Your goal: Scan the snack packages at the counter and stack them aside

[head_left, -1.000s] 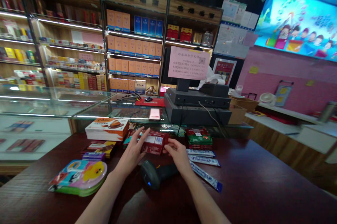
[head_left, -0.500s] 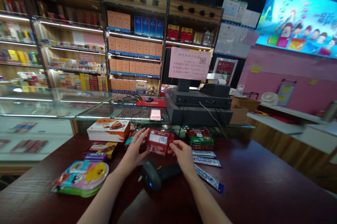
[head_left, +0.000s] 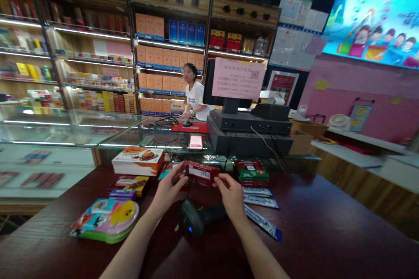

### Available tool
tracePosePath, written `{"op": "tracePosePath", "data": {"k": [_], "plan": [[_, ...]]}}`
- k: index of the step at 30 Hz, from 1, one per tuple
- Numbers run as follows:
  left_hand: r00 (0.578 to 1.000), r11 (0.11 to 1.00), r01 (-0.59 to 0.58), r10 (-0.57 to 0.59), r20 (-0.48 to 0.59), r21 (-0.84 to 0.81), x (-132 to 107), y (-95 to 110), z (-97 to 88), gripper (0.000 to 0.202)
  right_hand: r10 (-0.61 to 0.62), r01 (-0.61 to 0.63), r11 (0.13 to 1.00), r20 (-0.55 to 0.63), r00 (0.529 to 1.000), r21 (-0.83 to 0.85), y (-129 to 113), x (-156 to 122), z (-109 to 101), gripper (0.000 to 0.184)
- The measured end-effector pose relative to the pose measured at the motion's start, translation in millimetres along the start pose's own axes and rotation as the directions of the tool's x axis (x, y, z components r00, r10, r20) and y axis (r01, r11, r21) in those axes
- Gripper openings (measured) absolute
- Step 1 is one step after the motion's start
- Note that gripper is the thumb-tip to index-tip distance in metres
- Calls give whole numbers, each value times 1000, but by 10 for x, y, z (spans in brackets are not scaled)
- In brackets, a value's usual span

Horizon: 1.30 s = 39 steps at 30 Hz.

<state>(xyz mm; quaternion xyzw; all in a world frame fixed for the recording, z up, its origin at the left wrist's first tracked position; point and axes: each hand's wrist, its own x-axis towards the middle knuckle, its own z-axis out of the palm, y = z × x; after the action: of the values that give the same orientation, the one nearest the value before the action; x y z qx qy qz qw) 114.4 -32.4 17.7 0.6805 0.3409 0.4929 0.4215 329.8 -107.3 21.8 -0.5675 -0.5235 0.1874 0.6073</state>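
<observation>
A dark red snack packet with a white label and barcode is held up above the dark wooden counter. My left hand is at its left end, fingertips and thumb at the edge. At the right end, my right hand pinches the packet between thumb and fingers. Below my hands a black barcode scanner lies on the counter, its small blue light lit. Several blue-and-white stick sachets lie just right of my right hand.
A white-and-orange box, chocolate packs and a colourful duck-print bag are on the left. Red-and-green packs sit at right. Beyond stand a cash register, a glass counter and a person in white.
The red packet has tilted, so its printed face looks narrower, and both hands have turned with it. A person has come into view behind the glass counter, left of the monitor.
</observation>
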Motion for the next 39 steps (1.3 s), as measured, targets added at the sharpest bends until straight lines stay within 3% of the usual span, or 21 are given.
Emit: {"op": "tracePosePath", "data": {"k": [3,7,13,17,24,31,39], "plan": [[998,998,62,-63,-17,-21,-7,-4,19,71,-98,96,993,-40,994,-64,10,-8,1,22],[997,998,50,-52,-50,-40,-7,23,32,69,-226,220,970,-50,973,-106,7,-8,-9,17],[999,999,-5,4,-36,-47,-27,176,14,53,-317,313,948,-69,946,-64,55,18,2,16],[998,997,-7,2,-70,-75,-15,159,-2,47,-350,346,936,-60,935,-68,89,25,31,17],[996,995,-13,3,-93,-100,31,28,-69,48,-405,407,902,42,913,-146,78,5,82,32],[995,1000,9,-10,-96,-3,16,-24,-127,46,-456,486,854,181,871,-186,141,37,111,58],[992,991,23,-7,-124,131,11,-44,-164,50,-410,472,862,291,865,-187,191,70,111,64]]}}
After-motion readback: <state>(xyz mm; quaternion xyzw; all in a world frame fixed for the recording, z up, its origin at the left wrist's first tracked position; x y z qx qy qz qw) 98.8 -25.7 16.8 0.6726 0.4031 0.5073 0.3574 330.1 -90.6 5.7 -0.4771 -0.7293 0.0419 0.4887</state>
